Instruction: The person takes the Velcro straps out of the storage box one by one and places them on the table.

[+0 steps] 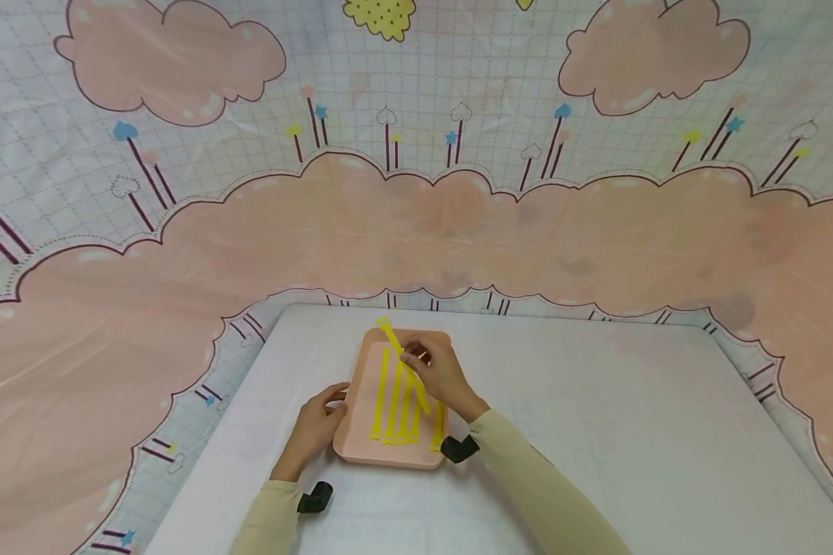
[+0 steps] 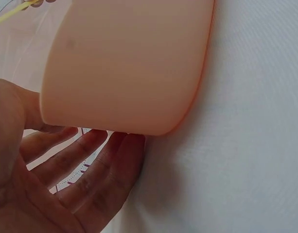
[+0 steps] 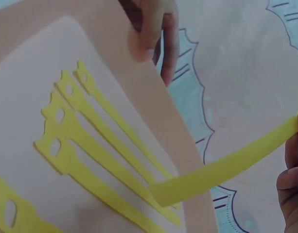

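Note:
A pink tray [image 1: 389,462] holds several yellow strap-style cable ties [image 1: 379,401], each with a slotted head, lying side by side lengthwise. My right hand [image 1: 447,378] pinches one yellow cable tie [image 3: 226,167] between thumb and fingers above the tray. That tie slants over the others, its slotted head past the tray's far edge in the head view. At the tray's left side, my left hand [image 1: 314,428] grips the edge, with the thumb [image 3: 145,51] at the rim and the fingers [image 2: 100,170] against the outer wall.
Beneath the tray is a white tabletop [image 1: 597,432]. A pink and white patterned cloth [image 1: 458,231] with clouds hangs behind the table and runs down its sides. Dark wrist-worn pieces [image 1: 315,498] sit at both sleeves.

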`<state>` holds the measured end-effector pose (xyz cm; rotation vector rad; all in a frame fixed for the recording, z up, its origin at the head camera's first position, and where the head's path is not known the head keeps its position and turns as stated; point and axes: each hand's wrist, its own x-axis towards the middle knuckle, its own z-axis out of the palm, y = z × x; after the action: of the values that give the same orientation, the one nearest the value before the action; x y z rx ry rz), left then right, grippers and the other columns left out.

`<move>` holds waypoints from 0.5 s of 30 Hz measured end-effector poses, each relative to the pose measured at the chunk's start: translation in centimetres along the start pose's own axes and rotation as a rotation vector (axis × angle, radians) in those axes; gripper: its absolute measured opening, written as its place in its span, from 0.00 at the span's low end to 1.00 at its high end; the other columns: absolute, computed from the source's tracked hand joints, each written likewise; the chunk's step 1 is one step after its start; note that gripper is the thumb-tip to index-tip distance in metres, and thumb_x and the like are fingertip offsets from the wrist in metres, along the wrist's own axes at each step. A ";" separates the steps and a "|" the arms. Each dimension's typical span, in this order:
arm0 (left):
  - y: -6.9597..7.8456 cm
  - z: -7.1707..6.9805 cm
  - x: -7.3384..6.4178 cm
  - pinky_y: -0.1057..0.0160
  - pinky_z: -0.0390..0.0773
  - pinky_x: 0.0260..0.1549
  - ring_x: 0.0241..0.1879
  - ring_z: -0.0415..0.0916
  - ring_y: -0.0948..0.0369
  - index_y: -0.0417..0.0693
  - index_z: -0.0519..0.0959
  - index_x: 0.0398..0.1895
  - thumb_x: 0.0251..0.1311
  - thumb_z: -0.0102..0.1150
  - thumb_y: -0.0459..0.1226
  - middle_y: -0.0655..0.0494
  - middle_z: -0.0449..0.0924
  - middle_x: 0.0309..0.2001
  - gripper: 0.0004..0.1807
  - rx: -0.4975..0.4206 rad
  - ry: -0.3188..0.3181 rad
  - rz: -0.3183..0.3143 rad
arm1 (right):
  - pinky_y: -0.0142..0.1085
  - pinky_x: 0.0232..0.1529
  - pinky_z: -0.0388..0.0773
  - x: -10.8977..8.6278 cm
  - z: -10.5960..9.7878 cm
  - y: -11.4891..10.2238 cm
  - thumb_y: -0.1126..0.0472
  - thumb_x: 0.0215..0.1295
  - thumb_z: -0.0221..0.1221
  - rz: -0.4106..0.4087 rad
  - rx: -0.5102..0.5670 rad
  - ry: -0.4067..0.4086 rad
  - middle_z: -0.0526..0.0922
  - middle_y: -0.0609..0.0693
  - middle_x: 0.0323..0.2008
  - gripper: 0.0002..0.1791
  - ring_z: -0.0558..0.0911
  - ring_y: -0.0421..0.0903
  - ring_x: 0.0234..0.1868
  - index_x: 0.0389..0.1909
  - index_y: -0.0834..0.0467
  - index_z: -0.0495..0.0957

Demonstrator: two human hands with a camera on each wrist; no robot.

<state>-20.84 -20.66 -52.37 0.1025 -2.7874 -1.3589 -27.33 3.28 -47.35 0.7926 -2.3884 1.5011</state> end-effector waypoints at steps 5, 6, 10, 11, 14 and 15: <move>0.0 0.1 0.0 0.53 0.82 0.42 0.44 0.83 0.49 0.46 0.73 0.65 0.66 0.54 0.33 0.39 0.81 0.55 0.23 0.005 -0.006 0.000 | 0.28 0.36 0.76 -0.2 -0.2 0.2 0.63 0.65 0.62 0.076 0.022 0.060 0.83 0.54 0.36 0.09 0.82 0.46 0.37 0.45 0.60 0.80; 0.0 0.1 0.1 0.53 0.82 0.42 0.44 0.83 0.49 0.46 0.73 0.65 0.66 0.54 0.33 0.39 0.81 0.55 0.23 0.005 -0.008 -0.001 | 0.28 0.36 0.76 -0.2 -0.3 0.2 0.63 0.65 0.62 0.092 0.036 0.067 0.83 0.54 0.37 0.09 0.82 0.46 0.37 0.45 0.60 0.80; 0.0 0.1 0.1 0.53 0.82 0.42 0.45 0.83 0.49 0.46 0.73 0.65 0.66 0.54 0.33 0.39 0.81 0.55 0.23 0.000 -0.007 -0.003 | 0.28 0.39 0.78 -0.4 -0.6 0.1 0.64 0.65 0.62 0.143 0.116 0.089 0.81 0.56 0.39 0.09 0.83 0.46 0.39 0.45 0.60 0.80; 0.0 0.1 0.1 0.53 0.82 0.42 0.45 0.83 0.49 0.46 0.73 0.65 0.66 0.54 0.33 0.39 0.81 0.55 0.23 -0.001 -0.008 -0.002 | 0.28 0.39 0.79 -0.5 -0.8 0.1 0.64 0.65 0.62 0.153 0.138 0.092 0.81 0.56 0.39 0.10 0.83 0.46 0.39 0.46 0.61 0.80; 0.0 0.1 0.2 0.54 0.82 0.42 0.46 0.83 0.49 0.46 0.73 0.66 0.66 0.54 0.33 0.39 0.81 0.55 0.24 -0.002 -0.012 -0.010 | 0.28 0.41 0.80 -0.7 -1.2 0.0 0.65 0.66 0.61 0.172 0.190 0.095 0.82 0.57 0.39 0.10 0.82 0.44 0.37 0.47 0.62 0.79; 0.0 0.0 0.2 0.54 0.82 0.42 0.46 0.83 0.49 0.46 0.73 0.66 0.66 0.54 0.33 0.39 0.81 0.55 0.24 -0.001 -0.014 -0.010 | 0.29 0.40 0.81 -0.7 -1.4 0.0 0.65 0.66 0.61 0.179 0.214 0.097 0.82 0.58 0.38 0.11 0.81 0.44 0.36 0.47 0.63 0.79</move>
<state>-21.06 -20.65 -52.42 0.1077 -2.8015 -1.3678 -26.87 4.75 -47.04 0.5422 -2.3066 1.8441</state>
